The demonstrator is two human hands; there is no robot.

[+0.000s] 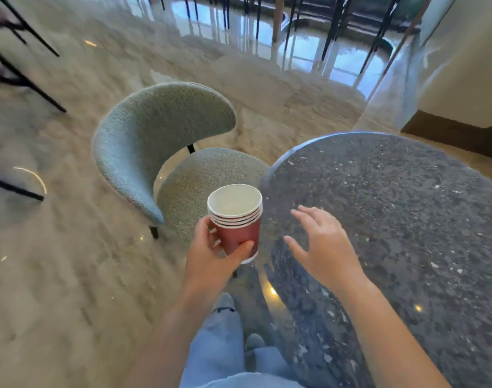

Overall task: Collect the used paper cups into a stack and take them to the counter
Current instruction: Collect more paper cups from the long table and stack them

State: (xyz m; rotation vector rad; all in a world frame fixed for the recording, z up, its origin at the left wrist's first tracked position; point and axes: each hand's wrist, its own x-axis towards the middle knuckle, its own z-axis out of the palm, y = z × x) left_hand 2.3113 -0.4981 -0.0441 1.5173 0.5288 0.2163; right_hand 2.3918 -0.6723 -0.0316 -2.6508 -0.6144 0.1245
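I start with the floor (pixel 71 275): pale, polished, shiny with reflections, so it looks slick to me, and the walk to the counter crosses it. I see nothing I can surely call the counter; a pale block at the far right may be it, I cannot tell. A slip or a hurried turn there is the biggest risk to the load.

The table (pixel 393 219) is next — a round, dark speckled top on my right, and I see no cup left on the part in view. Its near edge sits close to my hip line, so swinging away from it could knock an elbow.

The chair (pixel 155 141), grey-green with a curved back, stands just left of the table, its seat partly tucked beneath the rim. It narrows the way out forward; a foot could catch a leg of it.

My right hand (pixel 320 245) hovers open above the table edge, fingers spread, holding nothing. If it does not steady the load, everything rests on one grip.

My left hand (pixel 211 250) is wrapped round the low part of the stack (pixel 237 222) — red paper cups nested, about five white rims showing, held upright in the air just off the table's edge, over the chair seat. The grip sits on the outer cup only. Squeeze too hard and the paper buckles; tilt it and any dregs spill or the inner cups slide out.
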